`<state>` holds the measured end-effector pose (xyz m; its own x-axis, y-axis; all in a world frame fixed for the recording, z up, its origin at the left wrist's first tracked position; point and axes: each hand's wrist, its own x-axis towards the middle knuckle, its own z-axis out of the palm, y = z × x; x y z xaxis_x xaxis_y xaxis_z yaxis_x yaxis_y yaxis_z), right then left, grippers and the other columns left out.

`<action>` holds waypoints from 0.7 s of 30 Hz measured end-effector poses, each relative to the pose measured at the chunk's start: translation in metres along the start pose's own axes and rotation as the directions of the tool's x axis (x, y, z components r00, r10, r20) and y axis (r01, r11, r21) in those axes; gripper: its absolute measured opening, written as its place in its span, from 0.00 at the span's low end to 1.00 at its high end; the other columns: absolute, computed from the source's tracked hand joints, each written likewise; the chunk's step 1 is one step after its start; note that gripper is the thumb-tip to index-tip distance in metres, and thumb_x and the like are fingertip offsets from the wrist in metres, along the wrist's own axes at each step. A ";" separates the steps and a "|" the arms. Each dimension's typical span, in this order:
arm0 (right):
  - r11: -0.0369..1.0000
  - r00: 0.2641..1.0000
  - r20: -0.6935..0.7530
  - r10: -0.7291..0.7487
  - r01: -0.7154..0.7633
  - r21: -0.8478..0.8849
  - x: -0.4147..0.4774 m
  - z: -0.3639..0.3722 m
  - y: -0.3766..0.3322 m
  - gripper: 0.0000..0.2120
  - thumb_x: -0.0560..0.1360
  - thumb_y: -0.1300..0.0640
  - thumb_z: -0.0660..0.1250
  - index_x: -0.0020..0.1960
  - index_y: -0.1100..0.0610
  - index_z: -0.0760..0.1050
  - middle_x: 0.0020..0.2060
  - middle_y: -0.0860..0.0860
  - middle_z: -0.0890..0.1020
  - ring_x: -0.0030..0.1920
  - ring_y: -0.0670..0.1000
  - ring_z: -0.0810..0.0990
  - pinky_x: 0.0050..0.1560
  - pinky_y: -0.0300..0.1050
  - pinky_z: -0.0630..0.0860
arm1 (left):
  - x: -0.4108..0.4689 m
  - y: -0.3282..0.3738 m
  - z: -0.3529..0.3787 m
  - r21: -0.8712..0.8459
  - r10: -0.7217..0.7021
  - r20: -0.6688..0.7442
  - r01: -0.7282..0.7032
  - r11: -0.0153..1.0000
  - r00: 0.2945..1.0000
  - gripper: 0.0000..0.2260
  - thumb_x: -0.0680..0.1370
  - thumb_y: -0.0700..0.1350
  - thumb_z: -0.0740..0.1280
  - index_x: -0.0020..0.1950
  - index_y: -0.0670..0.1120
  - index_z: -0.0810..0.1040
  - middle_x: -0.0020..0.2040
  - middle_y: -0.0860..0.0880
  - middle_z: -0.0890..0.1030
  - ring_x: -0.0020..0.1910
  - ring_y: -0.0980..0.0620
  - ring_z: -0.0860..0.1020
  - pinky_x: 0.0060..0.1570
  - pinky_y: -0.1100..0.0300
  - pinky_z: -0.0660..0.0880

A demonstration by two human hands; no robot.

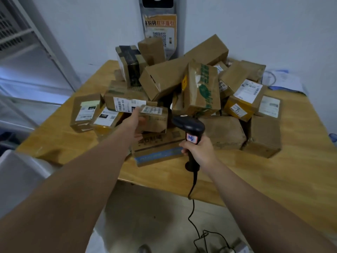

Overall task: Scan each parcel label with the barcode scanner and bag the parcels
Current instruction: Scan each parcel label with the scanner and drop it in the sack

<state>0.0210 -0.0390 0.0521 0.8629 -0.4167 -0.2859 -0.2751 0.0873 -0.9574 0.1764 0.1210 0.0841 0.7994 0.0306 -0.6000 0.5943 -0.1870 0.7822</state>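
Note:
A heap of several brown cardboard parcels covers a wooden table. My right hand grips the handle of a black barcode scanner, its head pointing left and up toward a small labelled parcel. My left hand holds that small parcel at its left end, thumb on top near the white label. The parcel sits on a flat box with blue tape.
The scanner's black cable hangs off the table's front edge to the floor. A white bag or sheet lies at the lower left. A wall poster and papers sit behind the heap. Metal shelving stands left.

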 end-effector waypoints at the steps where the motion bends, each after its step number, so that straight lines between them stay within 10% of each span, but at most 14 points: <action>1: 1.000 1.000 -0.014 0.007 -0.007 -0.007 0.001 0.002 0.001 0.15 0.73 0.69 0.69 0.58 0.66 0.73 0.38 0.56 0.80 0.28 0.45 0.79 0.32 0.36 0.77 | 0.001 0.003 0.002 -0.028 -0.019 0.035 0.020 0.999 0.999 0.25 0.74 0.66 0.65 0.56 0.45 0.74 0.58 0.46 0.73 0.57 0.43 0.75 0.57 0.50 0.76; 9: 0.987 0.990 -0.137 -0.016 0.038 0.158 -0.002 0.010 0.004 0.07 0.74 0.62 0.72 0.41 0.56 0.74 0.32 0.53 0.74 0.36 0.51 0.75 0.42 0.45 0.72 | 0.010 -0.023 -0.027 -0.172 0.267 0.130 -0.243 0.955 0.955 0.26 0.75 0.47 0.69 0.72 0.46 0.66 0.63 0.46 0.78 0.58 0.50 0.79 0.55 0.57 0.77; 21: 0.899 0.991 0.059 -0.116 0.080 0.431 -0.009 0.048 -0.037 0.08 0.74 0.61 0.71 0.50 0.51 0.78 0.43 0.43 0.84 0.57 0.49 0.81 0.59 0.54 0.76 | -0.048 -0.043 -0.067 -0.340 0.431 0.288 -0.330 0.881 0.855 0.16 0.79 0.40 0.65 0.67 0.43 0.70 0.58 0.45 0.82 0.57 0.49 0.81 0.57 0.56 0.77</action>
<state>0.0440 0.0052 0.0887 0.9127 -0.3695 -0.1744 0.0041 0.4352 -0.9003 0.1185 0.1929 0.0904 0.9145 -0.3369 -0.2240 0.2898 0.1590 0.9438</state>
